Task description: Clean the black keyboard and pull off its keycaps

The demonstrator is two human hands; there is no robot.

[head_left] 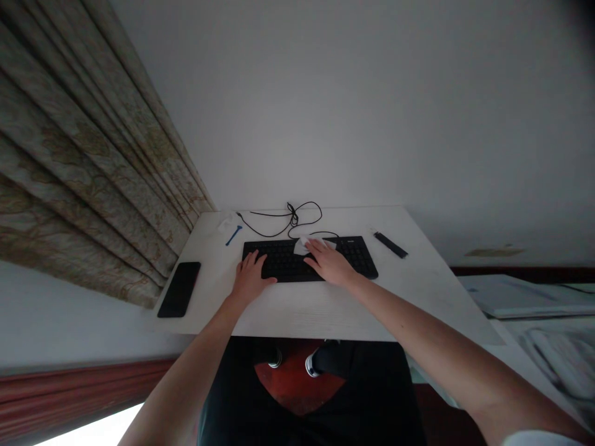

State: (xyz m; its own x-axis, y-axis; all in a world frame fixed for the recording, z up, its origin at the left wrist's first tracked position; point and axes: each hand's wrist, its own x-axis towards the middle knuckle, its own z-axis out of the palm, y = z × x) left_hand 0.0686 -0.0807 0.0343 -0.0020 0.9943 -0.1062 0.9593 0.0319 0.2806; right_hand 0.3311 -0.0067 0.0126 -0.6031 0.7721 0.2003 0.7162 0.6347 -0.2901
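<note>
A black keyboard (286,268) lies flat near the middle of the white table. My left hand (250,274) rests on its left end with fingers spread and the thumb along the front edge. A crumpled white tissue (301,246) sits on the keyboard's upper right part, under the fingers of my right hand (331,263). Those fingers press the tissue against the keys, and part of it is hidden beneath them. Behind the keyboard its thin black cable (294,218) lies in loose loops.
On the white table (288,313), a black phone (180,290) lies at the left. A small blue tool (233,235) and a whitish scrap (225,223) are at the back left. A dark strip-shaped object (390,244) lies right of the keyboard. Curtains (93,148) hang at the left.
</note>
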